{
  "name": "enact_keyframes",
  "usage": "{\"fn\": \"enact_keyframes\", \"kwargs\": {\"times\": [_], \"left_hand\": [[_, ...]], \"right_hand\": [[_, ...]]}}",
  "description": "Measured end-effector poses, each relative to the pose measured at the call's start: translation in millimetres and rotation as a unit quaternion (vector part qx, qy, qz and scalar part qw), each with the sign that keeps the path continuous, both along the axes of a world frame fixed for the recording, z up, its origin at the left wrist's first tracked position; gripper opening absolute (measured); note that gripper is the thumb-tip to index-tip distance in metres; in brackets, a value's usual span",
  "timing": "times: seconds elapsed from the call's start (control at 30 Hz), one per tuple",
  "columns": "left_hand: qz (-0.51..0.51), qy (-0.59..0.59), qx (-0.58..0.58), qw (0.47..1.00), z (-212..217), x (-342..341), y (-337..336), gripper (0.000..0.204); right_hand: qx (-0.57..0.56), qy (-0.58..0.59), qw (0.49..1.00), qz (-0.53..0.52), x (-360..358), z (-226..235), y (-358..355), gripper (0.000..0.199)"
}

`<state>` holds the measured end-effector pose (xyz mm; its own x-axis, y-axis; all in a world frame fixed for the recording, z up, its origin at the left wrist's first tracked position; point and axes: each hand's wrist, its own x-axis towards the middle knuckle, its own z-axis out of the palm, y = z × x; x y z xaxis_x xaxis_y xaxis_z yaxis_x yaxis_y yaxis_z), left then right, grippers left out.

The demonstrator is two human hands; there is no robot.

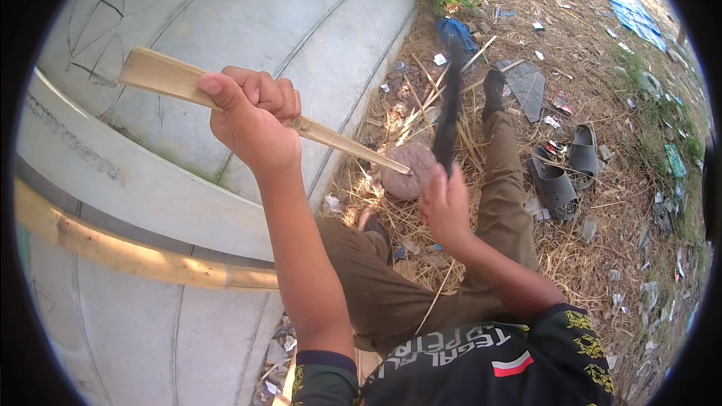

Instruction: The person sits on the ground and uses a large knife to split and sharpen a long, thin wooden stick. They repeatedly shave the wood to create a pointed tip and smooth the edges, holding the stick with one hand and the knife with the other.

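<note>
My left hand (257, 120) is closed around a split bamboo strip (167, 79), raised on the left with the thumb along it. The strip is broad at its upper left end and narrows toward the lower right. Its thin end meets a round brownish block (406, 186) on the ground between my legs; whether it rests on top cannot be told. In my right hand (445, 210), just right of the block, is a long dark machete (451, 98), blade upright and smeared by motion. Its handle is mostly hidden by my fingers.
A grey concrete wall (248, 22) with a ledge and a bamboo pole (150, 256) stands at my left. Bamboo shavings and litter cover the ground. Grey sandals (555, 184), a dark flat slab (524, 90) and a blue plastic bag (456, 32) lie beyond my legs.
</note>
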<state>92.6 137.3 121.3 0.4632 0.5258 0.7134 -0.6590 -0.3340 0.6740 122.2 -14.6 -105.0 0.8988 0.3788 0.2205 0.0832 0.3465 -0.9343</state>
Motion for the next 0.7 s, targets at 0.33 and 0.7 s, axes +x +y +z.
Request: {"fn": "enact_keyframes", "kwargs": {"times": [0.33,0.7], "left_hand": [[-0.029,-0.008,0.021,0.999,-5,-22,-3,0.064],[-0.018,0.012,0.039,0.999,-6,-7,-23,0.065]], "right_hand": [[0.130,-0.006,0.990,-0.047,43,148,-89,0.036],[-0.109,0.250,0.945,0.181,4,42,-33,0.038]]}}
